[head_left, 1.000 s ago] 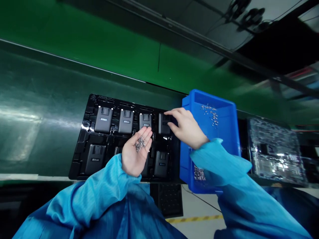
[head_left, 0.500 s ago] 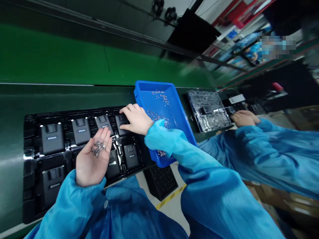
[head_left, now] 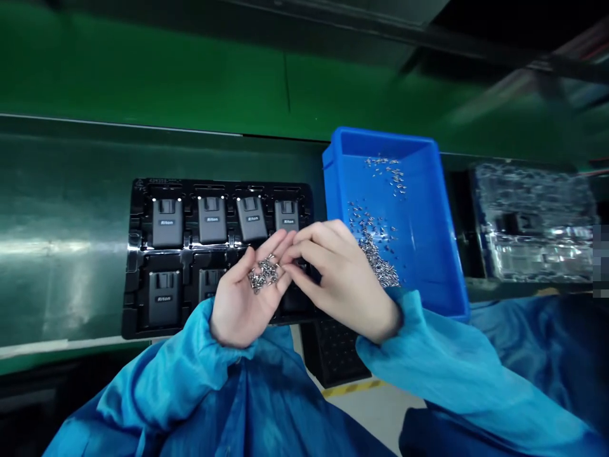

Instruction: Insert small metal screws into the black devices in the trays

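"Two hands meet above the black tray (head_left: 135, 266). What does the left hand (head_left: 240, 308) hold?"

"Loose metal pieces (head_left: 264, 273), small and shiny, piled in the upturned palm, with the fingers stretched out flat."

"And the right hand (head_left: 340, 273)?"

"It reaches across to the fingertips of the other, thumb and forefinger drawn narrow. Whether a piece is pinched between them, I cannot tell."

"Where does the tray lie?"

"Along the near edge of the green surface (head_left: 61, 203). Four dark cases (head_left: 167, 231) sit in the row by its far edge, the third from the left slightly askew. Another fills its near left corner, and the one next to that is partly covered by the left arm."

"Anything past the tray's right edge?"

"Yes, a blue bin (head_left: 423, 222), just beside it, with its far rim close to the surface's far edge. More metal pieces are heaped toward the bin's left wall, partly behind the right hand, and some are scattered near its far edge. Farther right lies a shiny, blurred tray (head_left: 537, 247)."
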A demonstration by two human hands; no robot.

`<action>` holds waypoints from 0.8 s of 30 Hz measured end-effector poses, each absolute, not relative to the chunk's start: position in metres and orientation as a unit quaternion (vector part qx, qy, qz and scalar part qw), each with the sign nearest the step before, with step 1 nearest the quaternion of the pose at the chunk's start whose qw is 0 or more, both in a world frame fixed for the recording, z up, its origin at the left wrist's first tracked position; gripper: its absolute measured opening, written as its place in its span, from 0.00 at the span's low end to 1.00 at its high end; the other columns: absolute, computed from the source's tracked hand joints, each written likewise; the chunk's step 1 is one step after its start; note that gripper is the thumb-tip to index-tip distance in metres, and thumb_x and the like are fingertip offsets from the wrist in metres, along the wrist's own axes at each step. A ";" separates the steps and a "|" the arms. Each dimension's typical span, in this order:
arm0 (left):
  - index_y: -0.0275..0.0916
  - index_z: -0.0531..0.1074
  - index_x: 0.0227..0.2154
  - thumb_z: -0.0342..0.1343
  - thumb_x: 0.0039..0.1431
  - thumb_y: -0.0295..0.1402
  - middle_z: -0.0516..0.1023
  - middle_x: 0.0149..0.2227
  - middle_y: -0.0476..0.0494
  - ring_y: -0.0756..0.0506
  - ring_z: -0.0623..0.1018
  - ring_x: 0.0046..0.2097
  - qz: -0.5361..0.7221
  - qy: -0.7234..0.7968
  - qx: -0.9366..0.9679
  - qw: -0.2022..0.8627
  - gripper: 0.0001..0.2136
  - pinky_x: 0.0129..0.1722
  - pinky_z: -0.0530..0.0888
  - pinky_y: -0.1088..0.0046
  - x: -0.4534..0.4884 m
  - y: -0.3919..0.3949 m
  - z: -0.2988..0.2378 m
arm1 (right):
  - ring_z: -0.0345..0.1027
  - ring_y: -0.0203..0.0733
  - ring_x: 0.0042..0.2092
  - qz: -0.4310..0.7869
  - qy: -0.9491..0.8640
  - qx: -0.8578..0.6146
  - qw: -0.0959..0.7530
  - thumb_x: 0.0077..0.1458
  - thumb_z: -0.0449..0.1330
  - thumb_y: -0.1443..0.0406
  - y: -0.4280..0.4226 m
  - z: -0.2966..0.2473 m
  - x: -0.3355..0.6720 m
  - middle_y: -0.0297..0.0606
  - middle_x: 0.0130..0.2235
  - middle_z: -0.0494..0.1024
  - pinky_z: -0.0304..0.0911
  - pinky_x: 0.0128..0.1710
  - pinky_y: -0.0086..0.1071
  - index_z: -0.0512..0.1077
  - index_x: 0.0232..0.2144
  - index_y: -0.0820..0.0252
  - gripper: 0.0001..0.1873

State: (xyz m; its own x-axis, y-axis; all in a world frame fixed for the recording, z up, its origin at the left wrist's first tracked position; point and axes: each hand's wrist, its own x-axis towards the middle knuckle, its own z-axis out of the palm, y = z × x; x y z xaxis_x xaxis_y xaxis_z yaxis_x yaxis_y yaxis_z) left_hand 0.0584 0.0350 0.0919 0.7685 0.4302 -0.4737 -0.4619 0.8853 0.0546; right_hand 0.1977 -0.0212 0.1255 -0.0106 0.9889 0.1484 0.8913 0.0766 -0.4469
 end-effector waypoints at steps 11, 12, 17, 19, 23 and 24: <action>0.30 0.71 0.51 0.44 0.66 0.37 0.73 0.54 0.35 0.42 0.67 0.61 0.220 0.260 -0.029 0.940 0.19 0.61 0.64 0.68 0.061 0.031 0.093 | 0.61 0.44 0.42 0.124 -0.708 -0.658 0.222 0.57 0.57 0.70 -0.020 0.127 0.204 0.40 0.38 0.70 0.59 0.40 0.39 0.69 0.34 0.61 0.02; 0.30 0.72 0.50 0.44 0.66 0.37 0.73 0.54 0.35 0.41 0.67 0.61 0.218 0.260 -0.029 0.940 0.20 0.62 0.63 0.67 0.061 0.031 0.093 | 0.61 0.43 0.41 0.120 -0.704 -0.660 0.231 0.57 0.57 0.70 -0.020 0.127 0.204 0.39 0.38 0.70 0.59 0.40 0.39 0.68 0.34 0.61 0.02; 0.30 0.72 0.49 0.42 0.66 0.37 0.74 0.53 0.36 0.40 0.66 0.61 0.207 0.272 -0.034 0.939 0.20 0.64 0.59 0.63 0.061 0.031 0.096 | 0.60 0.42 0.40 0.124 -0.698 -0.666 0.232 0.57 0.57 0.70 -0.018 0.126 0.204 0.38 0.37 0.69 0.58 0.39 0.37 0.68 0.33 0.60 0.02; 0.31 0.73 0.48 0.42 0.67 0.37 0.74 0.52 0.37 0.40 0.66 0.62 0.208 0.272 -0.039 0.939 0.19 0.65 0.58 0.63 0.062 0.030 0.098 | 0.59 0.42 0.39 0.129 -0.694 -0.669 0.231 0.57 0.57 0.70 -0.018 0.125 0.203 0.38 0.37 0.69 0.58 0.38 0.37 0.69 0.33 0.60 0.02; 0.31 0.74 0.46 0.41 0.67 0.36 0.74 0.52 0.37 0.41 0.66 0.61 0.218 0.247 -0.040 0.943 0.19 0.64 0.59 0.64 0.063 0.029 0.099 | 0.59 0.42 0.39 0.137 -0.688 -0.675 0.228 0.55 0.57 0.71 -0.018 0.125 0.200 0.38 0.37 0.69 0.57 0.38 0.38 0.70 0.32 0.60 0.03; 0.31 0.74 0.45 0.41 0.67 0.36 0.74 0.51 0.37 0.41 0.66 0.61 0.221 0.239 -0.039 0.945 0.18 0.64 0.60 0.64 0.063 0.028 0.099 | 0.60 0.42 0.40 0.138 -0.688 -0.675 0.226 0.55 0.57 0.71 -0.018 0.125 0.200 0.38 0.37 0.70 0.57 0.38 0.38 0.70 0.31 0.60 0.03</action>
